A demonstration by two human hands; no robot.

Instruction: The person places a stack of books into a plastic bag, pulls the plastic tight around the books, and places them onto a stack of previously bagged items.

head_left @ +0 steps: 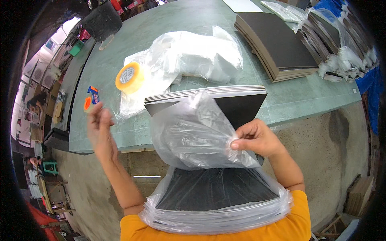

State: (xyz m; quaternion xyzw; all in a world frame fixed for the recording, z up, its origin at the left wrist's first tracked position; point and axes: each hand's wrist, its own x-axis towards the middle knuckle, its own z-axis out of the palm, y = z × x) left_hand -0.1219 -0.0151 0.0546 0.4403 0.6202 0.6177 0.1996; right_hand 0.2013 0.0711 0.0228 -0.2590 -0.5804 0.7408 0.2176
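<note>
My right hand (259, 138) pinches the gathered edge of a clear plastic bag (189, 132). The bag hangs in front of a stack of black boards with pale edges (243, 106), which stands at the table's near edge. Raised beside it, my left hand (102, 128) is slightly blurred, with its fingers stretched upward and nothing seen in them. Nearest to that hand lies a small orange and blue tape dispenser (93, 94). Close against my body is a plastic-wrapped stack of black boards (209, 190); its lower part is hidden.
On the green table (297, 102) lie a heap of clear plastic bags (181, 52) and a large yellow tape roll (138, 82). A stack of black boards (277, 44) sits at the far right, beside several wrapped bundles (325, 36). A green stool (50, 167) stands at left.
</note>
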